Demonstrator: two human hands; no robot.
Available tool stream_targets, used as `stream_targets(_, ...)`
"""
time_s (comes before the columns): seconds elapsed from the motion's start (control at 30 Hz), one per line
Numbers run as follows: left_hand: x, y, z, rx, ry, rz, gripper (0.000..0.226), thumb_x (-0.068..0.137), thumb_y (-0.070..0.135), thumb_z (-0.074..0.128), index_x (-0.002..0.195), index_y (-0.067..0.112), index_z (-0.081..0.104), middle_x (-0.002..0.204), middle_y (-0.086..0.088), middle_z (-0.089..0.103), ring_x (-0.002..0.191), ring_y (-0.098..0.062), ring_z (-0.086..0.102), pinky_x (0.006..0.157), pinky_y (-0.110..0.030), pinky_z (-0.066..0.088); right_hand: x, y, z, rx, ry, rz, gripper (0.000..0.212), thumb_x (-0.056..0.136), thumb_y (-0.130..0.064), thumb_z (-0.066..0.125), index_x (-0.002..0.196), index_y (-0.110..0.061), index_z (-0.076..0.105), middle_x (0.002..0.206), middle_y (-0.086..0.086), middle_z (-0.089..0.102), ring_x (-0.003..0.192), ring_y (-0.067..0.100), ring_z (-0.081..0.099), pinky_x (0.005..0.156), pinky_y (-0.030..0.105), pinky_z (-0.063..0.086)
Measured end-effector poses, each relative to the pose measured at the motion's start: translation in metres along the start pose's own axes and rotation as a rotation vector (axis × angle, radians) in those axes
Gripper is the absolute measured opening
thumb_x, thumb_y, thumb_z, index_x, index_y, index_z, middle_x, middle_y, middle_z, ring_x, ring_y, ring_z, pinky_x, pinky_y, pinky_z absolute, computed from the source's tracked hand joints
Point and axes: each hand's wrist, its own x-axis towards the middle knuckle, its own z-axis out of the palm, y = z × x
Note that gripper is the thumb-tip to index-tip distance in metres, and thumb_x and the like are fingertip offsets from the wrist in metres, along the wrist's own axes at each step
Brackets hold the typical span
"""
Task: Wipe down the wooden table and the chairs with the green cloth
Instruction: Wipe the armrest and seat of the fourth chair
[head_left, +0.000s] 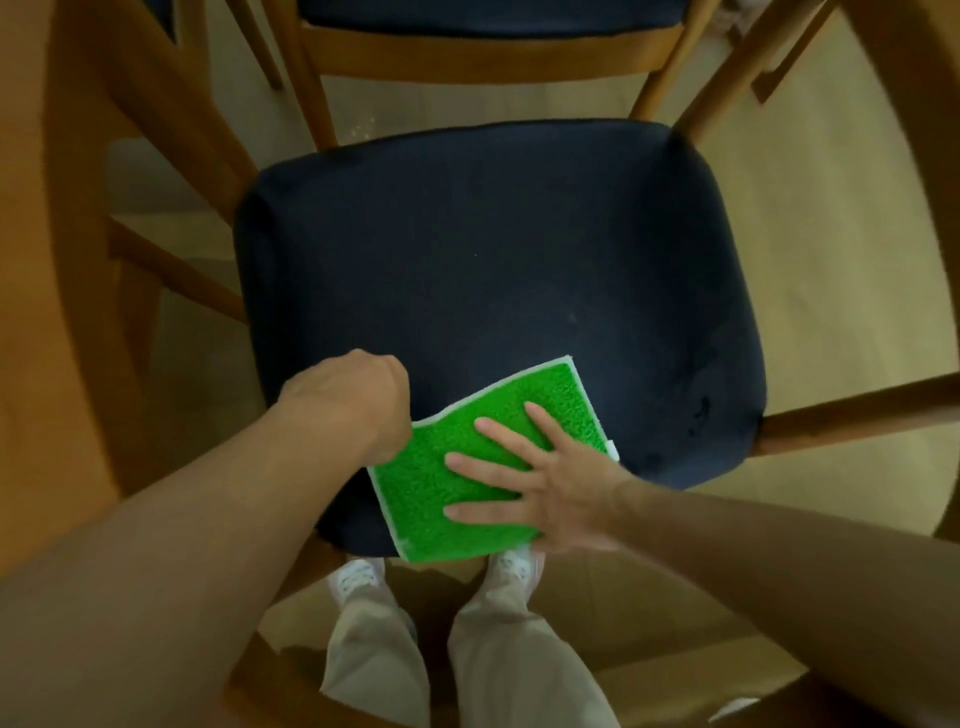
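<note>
A green cloth with a white border lies flat on the near edge of a chair's dark blue seat. My right hand presses on the cloth from the right, fingers straight and spread. My left hand sits at the cloth's upper left corner with its fingers curled under and hidden; whether it pinches the cloth is not visible. The chair has a light wooden frame.
A second chair with a dark seat stands just beyond. Wooden legs and rails crowd the left side, more rails at upper right. My legs and white shoes stand below the seat on a pale floor.
</note>
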Motion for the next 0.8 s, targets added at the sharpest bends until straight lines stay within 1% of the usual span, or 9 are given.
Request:
stream_targets(0.07,0.0,0.002,0.001,-0.024,-0.032,0.01,0.027,0.088,0.032,0.057,0.072,0.017,0.041,0.07,-0.001,0.039,0.064,-0.019,0.045,0.066,-0.034,0.046,-0.022,0.027,0.002,0.02,-0.047,0.085,0.12,0.069,-0.071,0.064,0.142,-0.045,-0.028,0.147,-0.007,-0.044,0.132,0.037,-0.039,0.099,0.07,-0.016)
stream_targets(0.13,0.002,0.005,0.0,-0.046,-0.088,0.006,0.024,0.092,0.039,0.052,0.09,0.015,0.051,0.076,-0.002,0.043,0.066,-0.019,0.045,0.068,-0.035,0.046,-0.048,0.053,0.003,0.045,-0.107,0.235,0.133,0.055,-0.078,0.066,0.143,-0.044,-0.027,0.147,-0.008,-0.043,0.133,0.037,-0.035,0.099,0.068,-0.015)
stream_targets(0.2,0.004,0.009,-0.002,-0.053,-0.143,-0.013,0.038,0.093,0.043,0.049,0.112,0.01,0.054,0.081,-0.005,0.045,0.068,-0.021,0.044,0.071,-0.035,0.045,-0.071,0.072,0.005,0.119,-0.17,0.407,0.142,0.044,-0.083,0.066,0.142,-0.043,-0.029,0.146,-0.01,-0.044,0.134,0.036,-0.034,0.101,0.066,-0.013)
stream_targets(0.27,0.008,0.013,-0.003,-0.053,-0.146,-0.003,0.043,0.093,0.045,0.048,0.116,0.008,0.053,0.074,-0.004,0.038,0.063,-0.02,0.041,0.071,-0.035,0.045,-0.089,0.087,0.009,0.28,-0.181,0.59,0.147,0.037,-0.086,0.065,0.139,-0.045,-0.032,0.144,-0.015,-0.046,0.136,0.034,-0.032,0.105,0.064,-0.008)
stream_targets(0.4,0.012,0.015,0.001,-0.067,-0.108,0.03,0.038,0.093,0.045,0.048,0.108,0.01,0.055,0.07,-0.002,0.037,0.065,-0.02,0.045,0.07,-0.035,0.047,-0.104,0.097,0.011,0.557,-0.117,0.839,0.134,0.039,-0.091,0.05,0.131,-0.052,-0.039,0.135,-0.023,-0.052,0.133,0.026,-0.035,0.112,0.065,0.005)
stream_targets(0.5,0.014,0.015,0.003,-0.063,-0.084,0.037,0.03,0.094,0.045,0.047,0.087,0.015,0.048,0.071,-0.002,0.04,0.061,-0.018,0.044,0.064,-0.034,0.045,-0.102,0.088,0.011,0.704,-0.102,0.985,0.132,0.038,-0.087,0.049,0.121,-0.053,-0.047,0.13,-0.019,-0.057,0.129,0.027,-0.038,0.109,0.063,0.002)
stream_targets(0.6,0.015,0.014,0.002,-0.077,-0.074,0.054,0.036,0.094,0.043,0.046,0.074,0.015,0.038,0.073,-0.002,0.045,0.065,-0.019,0.05,0.067,-0.035,0.049,-0.094,0.077,0.008,0.805,-0.159,1.105,0.132,0.052,-0.082,0.055,0.118,-0.041,-0.052,0.138,-0.001,-0.053,0.133,0.041,-0.033,0.111,0.06,-0.008)
stream_targets(0.7,0.014,0.016,0.0,-0.107,-0.09,0.074,0.037,0.095,0.042,0.045,0.069,0.016,0.037,0.074,-0.003,0.048,0.073,-0.021,0.055,0.072,-0.036,0.052,-0.077,0.055,0.006,0.854,-0.236,1.21,0.129,0.072,-0.08,0.049,0.125,-0.021,-0.052,0.14,0.018,-0.049,0.134,0.05,-0.028,0.111,0.061,-0.009)
stream_targets(0.8,0.014,0.019,-0.006,-0.117,-0.116,0.082,0.036,0.096,0.04,0.044,0.069,0.016,0.039,0.075,-0.003,0.048,0.077,-0.021,0.057,0.074,-0.036,0.052,-0.057,0.023,-0.001,0.918,-0.184,1.246,0.114,0.076,-0.083,0.031,0.134,-0.021,-0.045,0.141,0.016,-0.05,0.13,0.056,-0.029,0.107,0.068,0.001)
